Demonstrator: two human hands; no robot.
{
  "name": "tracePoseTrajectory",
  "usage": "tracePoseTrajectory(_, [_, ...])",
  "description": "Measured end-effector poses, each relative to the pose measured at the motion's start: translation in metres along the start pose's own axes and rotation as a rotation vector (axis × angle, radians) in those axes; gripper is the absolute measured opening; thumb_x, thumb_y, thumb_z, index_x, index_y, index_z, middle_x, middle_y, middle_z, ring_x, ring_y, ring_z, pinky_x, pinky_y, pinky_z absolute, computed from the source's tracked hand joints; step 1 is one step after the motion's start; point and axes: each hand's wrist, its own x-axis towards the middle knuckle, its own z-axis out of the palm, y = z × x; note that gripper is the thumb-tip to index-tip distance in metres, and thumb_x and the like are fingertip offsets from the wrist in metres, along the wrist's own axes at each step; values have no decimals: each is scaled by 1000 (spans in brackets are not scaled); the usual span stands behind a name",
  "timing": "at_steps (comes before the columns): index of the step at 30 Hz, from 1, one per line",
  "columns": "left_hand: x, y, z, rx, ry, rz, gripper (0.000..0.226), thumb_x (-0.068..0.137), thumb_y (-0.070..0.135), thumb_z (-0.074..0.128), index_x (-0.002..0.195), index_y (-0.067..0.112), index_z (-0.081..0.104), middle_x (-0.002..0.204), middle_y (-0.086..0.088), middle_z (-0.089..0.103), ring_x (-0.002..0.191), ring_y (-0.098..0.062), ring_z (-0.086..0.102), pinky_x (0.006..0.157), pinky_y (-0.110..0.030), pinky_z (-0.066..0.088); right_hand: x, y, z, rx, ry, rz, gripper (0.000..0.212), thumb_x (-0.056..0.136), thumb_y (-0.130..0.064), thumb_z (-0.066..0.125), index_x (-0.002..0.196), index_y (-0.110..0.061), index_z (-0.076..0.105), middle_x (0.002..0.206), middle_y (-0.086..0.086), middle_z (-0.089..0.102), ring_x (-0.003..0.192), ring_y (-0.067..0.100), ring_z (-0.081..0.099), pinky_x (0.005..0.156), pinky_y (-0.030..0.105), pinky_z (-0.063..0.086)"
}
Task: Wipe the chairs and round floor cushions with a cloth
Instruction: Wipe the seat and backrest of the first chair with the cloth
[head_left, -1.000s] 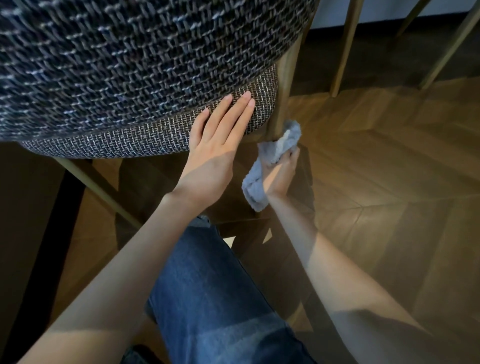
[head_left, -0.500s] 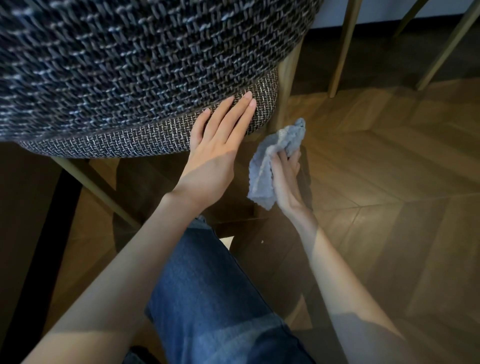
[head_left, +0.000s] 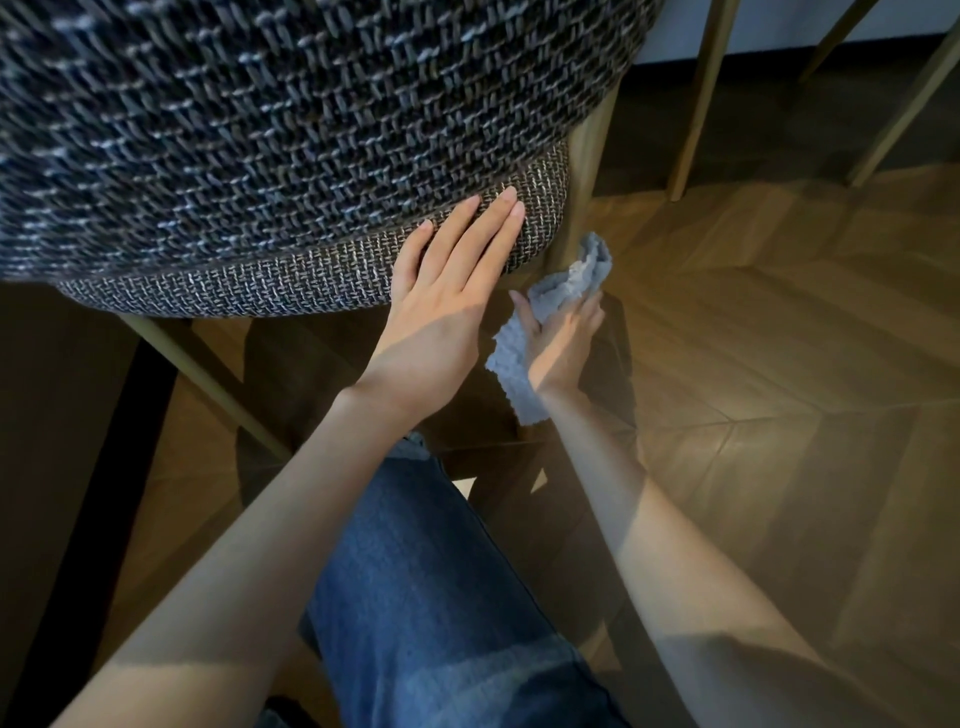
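Observation:
A chair with a dark woven tweed seat (head_left: 270, 156) fills the upper left, seen from low down. Its pale wooden front leg (head_left: 584, 171) drops from the seat's right corner. My left hand (head_left: 447, 301) lies flat, fingers together, against the lighter woven seat edge (head_left: 234, 286). My right hand (head_left: 561, 338) grips a light blue cloth (head_left: 569, 283) and presses it around the lower part of that leg. A tail of the cloth hangs below my palm.
Another slanted chair leg (head_left: 208, 374) shows under the seat at left. Pale wooden legs of other furniture (head_left: 698, 98) stand at the top right on the herringbone wood floor (head_left: 779, 364). My jeans-clad knee (head_left: 431, 597) is at the bottom centre.
My right hand drew the cloth off the leg half a second ago, then brought it back against the leg. My left hand stayed on the seat edge.

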Motion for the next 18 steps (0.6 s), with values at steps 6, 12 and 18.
tracePoseTrajectory(6, [-1,2,0,16,-17,-11,91,73,-16,36,153,16,7,161,2,6,148,-17,1,118,-36,-2,-12,30,25,287,-58,127,84,81,-37,74,141,5,34,141,22,42,130,31,41,108,24,26])
tracePoseTrajectory(12, [-1,2,-2,10,-33,-20,96,72,-20,40,153,17,5,161,4,5,148,-17,1,119,-38,-1,-39,78,54,236,-287,313,91,81,-41,73,148,-7,22,146,15,37,134,31,36,111,34,26])
tracePoseTrajectory(18, [-1,2,-7,3,-71,-12,95,72,-19,38,154,16,6,161,3,4,148,-17,0,118,-35,-5,-35,102,63,328,-558,463,92,77,-28,79,147,-20,20,139,10,42,129,28,42,104,38,36])
